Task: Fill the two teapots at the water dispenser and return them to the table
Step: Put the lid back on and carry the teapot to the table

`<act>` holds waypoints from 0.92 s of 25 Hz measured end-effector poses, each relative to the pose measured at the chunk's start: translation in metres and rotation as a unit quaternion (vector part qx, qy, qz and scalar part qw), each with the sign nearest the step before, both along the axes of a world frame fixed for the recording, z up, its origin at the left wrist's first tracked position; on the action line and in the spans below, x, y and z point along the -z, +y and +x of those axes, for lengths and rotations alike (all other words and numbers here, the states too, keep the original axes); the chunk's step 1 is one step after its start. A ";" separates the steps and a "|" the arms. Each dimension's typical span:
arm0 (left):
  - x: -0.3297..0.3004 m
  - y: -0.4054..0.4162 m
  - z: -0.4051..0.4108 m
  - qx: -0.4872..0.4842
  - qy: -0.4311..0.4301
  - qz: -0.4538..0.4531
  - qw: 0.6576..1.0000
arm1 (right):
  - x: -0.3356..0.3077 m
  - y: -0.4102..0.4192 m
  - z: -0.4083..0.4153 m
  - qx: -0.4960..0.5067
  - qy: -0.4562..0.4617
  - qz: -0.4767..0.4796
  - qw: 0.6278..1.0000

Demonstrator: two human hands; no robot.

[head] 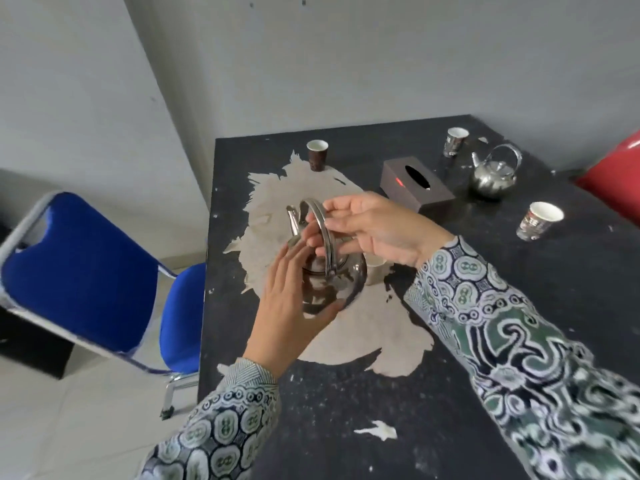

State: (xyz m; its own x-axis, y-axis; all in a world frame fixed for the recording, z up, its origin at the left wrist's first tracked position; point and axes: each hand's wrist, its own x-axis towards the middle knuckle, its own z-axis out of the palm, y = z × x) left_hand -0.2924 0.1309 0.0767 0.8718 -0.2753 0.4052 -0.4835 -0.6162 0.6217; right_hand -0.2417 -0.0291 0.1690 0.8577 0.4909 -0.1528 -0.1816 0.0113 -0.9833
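Observation:
A shiny steel teapot [341,284] sits over the worn middle of the black table [519,306], its spout pointing away to the upper left. My left hand [294,306] lies flat against the pot's left side, thumb under its near wall. My right hand [377,233] reaches in from the right, fingers pinching the arched metal handle. A second steel teapot [493,176] stands upright at the far right of the table, untouched. No water dispenser shows in this view.
A dark tissue box [417,183] lies between the two pots. Paper cups stand at the back [317,154], back right [454,142] and right [538,221]. A blue chair [86,271] stands left of the table; something red [613,178] is at the right edge.

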 end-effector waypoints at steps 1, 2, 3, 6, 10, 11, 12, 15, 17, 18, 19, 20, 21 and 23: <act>-0.005 -0.012 0.006 -0.014 -0.015 0.013 1.000 | -0.008 -0.009 0.008 -0.007 -0.007 0.003 1.000; -0.010 -0.023 0.014 -0.025 -0.025 0.024 0.999 | -0.015 -0.018 0.016 -0.011 -0.018 0.001 1.000; -0.016 -0.032 0.024 -0.033 -0.033 0.032 0.998 | -0.023 -0.026 0.025 -0.012 -0.033 -0.004 0.999; -0.034 -0.051 0.062 -0.042 -0.050 0.057 0.996 | -0.044 -0.044 0.052 0.004 -0.069 -0.007 0.998; -0.043 -0.068 0.125 -0.055 -0.075 0.100 0.991 | -0.055 -0.057 0.095 0.052 -0.094 -0.014 0.994; -0.041 -0.072 0.143 -0.056 -0.077 0.108 0.990 | -0.053 -0.059 0.108 0.063 -0.091 -0.022 0.994; -0.035 -0.074 0.156 -0.057 -0.076 0.116 0.989 | -0.047 -0.060 0.119 0.071 -0.082 -0.027 0.994; -0.006 -0.083 0.198 -0.057 -0.050 0.132 0.988 | -0.010 -0.065 0.162 0.109 -0.046 -0.042 0.992; 0.025 -0.087 0.222 -0.057 -0.011 0.145 0.988 | 0.026 -0.067 0.192 0.132 -0.005 -0.056 0.990; 0.042 -0.089 0.232 -0.056 0.012 0.156 0.986 | 0.044 -0.067 0.204 0.140 0.021 -0.054 0.989; 0.056 -0.090 0.238 -0.054 0.036 0.172 0.983 | 0.060 -0.068 0.210 0.146 0.046 -0.056 0.987; 0.071 -0.092 0.244 -0.052 0.056 0.192 0.978 | 0.076 -0.069 0.217 0.152 0.068 -0.060 0.984; 0.085 -0.094 0.252 -0.050 0.074 0.213 0.973 | 0.092 -0.071 0.224 0.156 0.085 -0.068 0.982; 0.110 -0.098 0.259 -0.043 0.103 0.244 0.963 | 0.117 -0.073 0.234 0.156 0.105 -0.101 0.977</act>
